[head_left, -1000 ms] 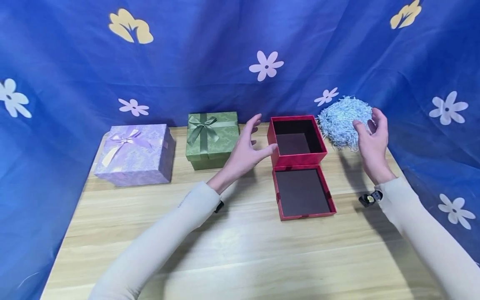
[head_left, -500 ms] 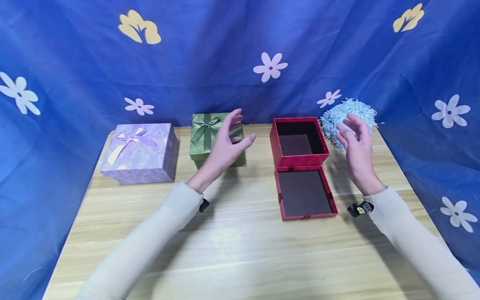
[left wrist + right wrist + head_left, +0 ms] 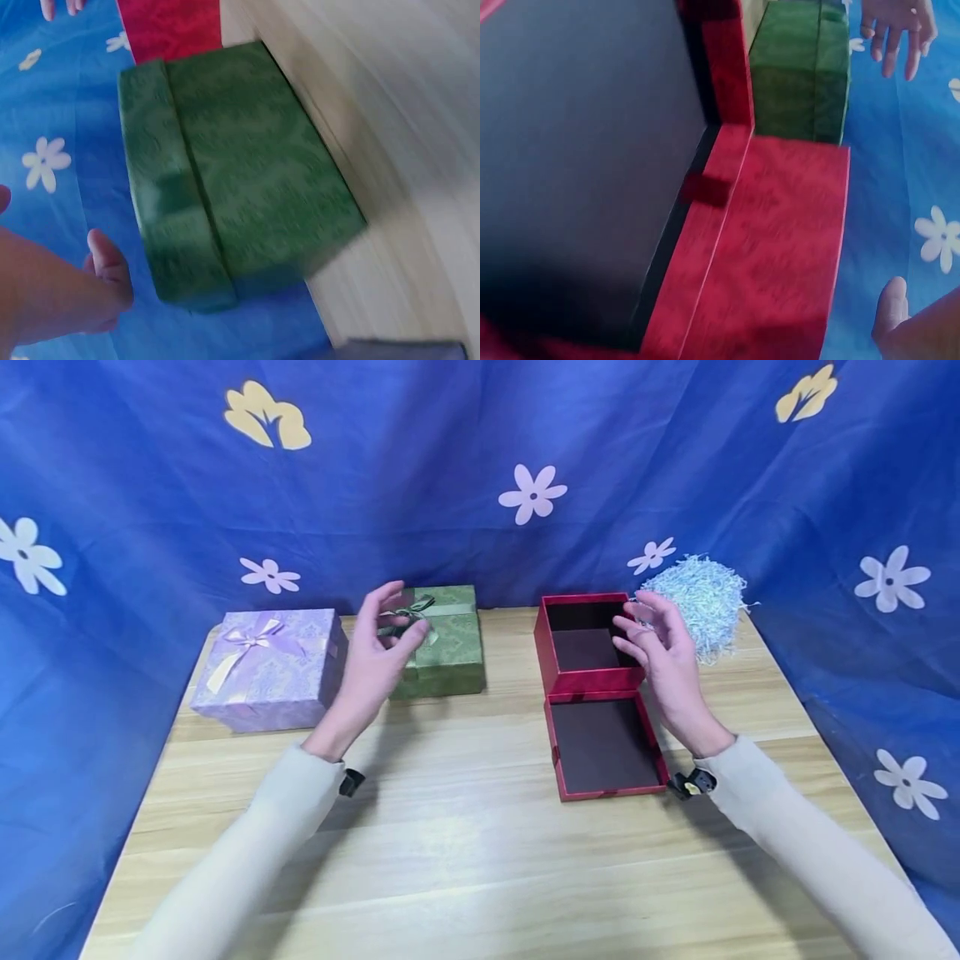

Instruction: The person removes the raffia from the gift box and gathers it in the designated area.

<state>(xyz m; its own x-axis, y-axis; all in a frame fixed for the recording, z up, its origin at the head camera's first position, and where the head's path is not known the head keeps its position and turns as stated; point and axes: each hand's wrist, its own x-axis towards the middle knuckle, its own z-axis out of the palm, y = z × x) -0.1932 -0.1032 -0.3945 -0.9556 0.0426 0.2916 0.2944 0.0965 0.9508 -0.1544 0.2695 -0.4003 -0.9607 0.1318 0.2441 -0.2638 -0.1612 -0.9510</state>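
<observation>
My left hand (image 3: 375, 660), fingers loosely bent and holding nothing, hovers in front of the left part of a green gift box (image 3: 450, 643) with a green ribbon bow. In the left wrist view the green box (image 3: 247, 165) fills the middle, the thumb beside it. My right hand (image 3: 670, 668) holds nothing either; it overlaps the right rim of an uncovered red box (image 3: 600, 681) with a dark inside. The red box's lid (image 3: 603, 747) lies inside-up right in front of it. Behind the right hand sits a heap of pale blue shredded paper (image 3: 705, 602).
A lilac gift box (image 3: 285, 664) with a ribbon bow stands at the left on the wooden table (image 3: 450, 860). A blue flowered cloth (image 3: 420, 460) hangs behind and along both sides. Each wrist wears a small black strap.
My left hand has moved left, from between the red and green boxes to the green box's left part. My right hand has moved left from the shredded paper to the red box's rim.
</observation>
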